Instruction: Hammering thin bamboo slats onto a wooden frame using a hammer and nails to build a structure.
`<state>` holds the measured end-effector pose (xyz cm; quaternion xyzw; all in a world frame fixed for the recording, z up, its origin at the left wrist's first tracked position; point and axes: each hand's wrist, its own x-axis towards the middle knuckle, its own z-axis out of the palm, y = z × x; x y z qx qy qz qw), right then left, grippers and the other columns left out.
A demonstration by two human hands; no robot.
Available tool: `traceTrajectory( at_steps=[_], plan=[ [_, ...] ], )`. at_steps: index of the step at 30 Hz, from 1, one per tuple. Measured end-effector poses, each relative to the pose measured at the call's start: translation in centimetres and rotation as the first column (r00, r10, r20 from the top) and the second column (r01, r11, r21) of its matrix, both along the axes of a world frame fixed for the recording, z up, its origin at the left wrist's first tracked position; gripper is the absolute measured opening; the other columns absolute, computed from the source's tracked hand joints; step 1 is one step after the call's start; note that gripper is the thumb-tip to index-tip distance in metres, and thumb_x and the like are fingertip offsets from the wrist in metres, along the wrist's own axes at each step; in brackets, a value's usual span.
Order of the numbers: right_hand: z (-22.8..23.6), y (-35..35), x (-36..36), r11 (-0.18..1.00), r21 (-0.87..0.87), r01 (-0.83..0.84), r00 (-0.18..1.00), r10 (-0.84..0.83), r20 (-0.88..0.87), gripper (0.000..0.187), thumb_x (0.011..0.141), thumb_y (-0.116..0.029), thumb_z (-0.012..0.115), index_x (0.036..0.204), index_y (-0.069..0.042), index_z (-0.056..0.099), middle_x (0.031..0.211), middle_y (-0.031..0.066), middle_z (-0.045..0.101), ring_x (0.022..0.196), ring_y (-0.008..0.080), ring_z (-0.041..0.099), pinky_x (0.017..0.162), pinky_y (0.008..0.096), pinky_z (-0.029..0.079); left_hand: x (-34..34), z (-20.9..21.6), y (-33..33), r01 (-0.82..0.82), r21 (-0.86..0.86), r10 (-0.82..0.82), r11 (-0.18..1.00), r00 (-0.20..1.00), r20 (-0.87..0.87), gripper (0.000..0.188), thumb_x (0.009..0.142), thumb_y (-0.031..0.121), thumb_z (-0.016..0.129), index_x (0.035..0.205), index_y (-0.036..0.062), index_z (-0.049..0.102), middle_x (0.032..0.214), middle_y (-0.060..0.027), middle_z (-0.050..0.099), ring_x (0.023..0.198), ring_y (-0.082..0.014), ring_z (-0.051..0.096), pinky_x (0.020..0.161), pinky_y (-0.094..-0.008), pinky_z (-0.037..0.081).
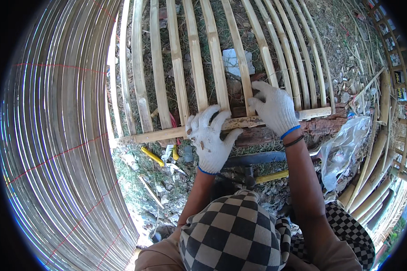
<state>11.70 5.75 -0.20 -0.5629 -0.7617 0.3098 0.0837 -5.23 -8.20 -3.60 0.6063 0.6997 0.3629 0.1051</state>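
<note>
Before me lies a rack of pale bamboo slats (195, 58), their near ends meeting a bamboo crossbar (160, 134). Flat on the crossbar, with fingers spread over it and the slat ends, rests my left hand (210, 139) in a white knitted glove with a blue cuff. My right hand (278, 108), gloved the same way, is farther right, over the crossbar. Its thumb and forefinger curl against one bamboo slat (242, 67) near that slat's end; the other fingers are partly hidden. Beneath the crossbar is a reddish-brown log (262, 136).
A tall slatted bamboo panel (63, 135) with red cords stands at left. Yellow-handled tools (271, 176) and a yellow bar (152, 156) lie near me. Clear plastic sheeting (346, 149) and bamboo poles (371, 185) are at right. A checkered head covering (233, 226) fills the lower middle.
</note>
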Motion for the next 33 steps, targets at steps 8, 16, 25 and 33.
traceTrajectory(
  at_steps=[8,16,25,33],
  plan=[
    [-0.7,0.5,-0.7,1.000,-0.031,-0.003,0.994,0.000,-0.111,0.053,0.091,-0.031,0.081,0.134,-0.002,0.072,0.106,0.0192,0.081,0.097,0.0310,0.080,0.088,0.0413,0.062,-1.3,0.5,-0.6,0.084,-0.056,-0.084,0.995,0.996,0.004,0.058,0.073,0.027,0.096,0.125,0.0171,0.073,0.139,-0.0115,0.061,0.130,-0.0389,0.054,0.110,-0.0550,0.039],
    [-0.4,0.5,-1.1,0.999,-0.036,-0.015,0.997,0.013,-0.077,0.053,0.091,-0.031,0.082,0.135,-0.003,0.071,0.106,0.0179,0.081,0.098,0.0305,0.080,0.089,0.0421,0.062,-0.3,0.9,-0.1,0.029,-0.020,-0.030,0.999,0.998,-0.056,0.046,0.075,0.035,0.094,0.116,0.0190,0.080,0.142,-0.0091,0.060,0.128,-0.0389,0.053,0.110,-0.0557,0.038],
    [-1.0,0.0,-0.9,1.000,-0.015,0.015,0.994,-0.016,-0.108,0.049,0.091,-0.031,0.082,0.131,-0.005,0.072,0.101,0.0156,0.081,0.097,0.0314,0.080,0.087,0.0431,0.062,1.1,1.7,0.9,-0.024,-0.085,0.014,0.996,0.993,-0.121,0.046,0.072,0.037,0.095,0.114,0.0226,0.082,0.147,-0.0102,0.057,0.132,-0.0407,0.050,0.109,-0.0558,0.038],
    [2.1,-4.2,0.8,0.874,0.382,0.301,0.930,-0.179,-0.322,0.033,0.095,-0.017,0.080,0.126,-0.007,0.072,0.102,0.0119,0.072,0.085,0.0280,0.072,0.076,0.0406,0.059,0.8,1.0,1.1,-0.010,0.032,0.013,0.999,0.995,-0.101,0.044,0.068,0.041,0.095,0.104,0.0208,0.082,0.141,-0.0087,0.059,0.125,-0.0347,0.054,0.108,-0.0523,0.034]
  ],
)
